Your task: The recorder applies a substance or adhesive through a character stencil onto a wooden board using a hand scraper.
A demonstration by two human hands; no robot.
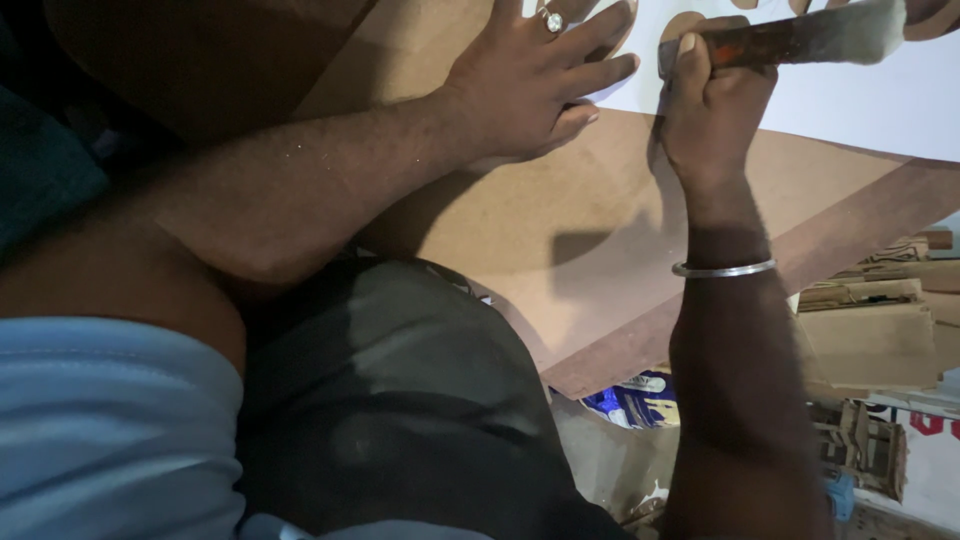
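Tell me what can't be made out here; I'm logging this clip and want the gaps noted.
Head view only:
- Tool in the right hand: its far end is blurred, and the fist hides the near end.
- White sheet: cut off by the top edge, so its cut-out shapes are incomplete.
- Left hand: fingertips cut off by the top edge.
- Floor clutter: dim, unidentifiable.

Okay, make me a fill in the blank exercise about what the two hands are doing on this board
The left hand lies flat on the brown fibreboard panel and wears a ____ on one finger.
The right hand grips a rusty ____-handled tool.
The right wrist carries a thin silver ____.

Missing words: ring; metal; bangle
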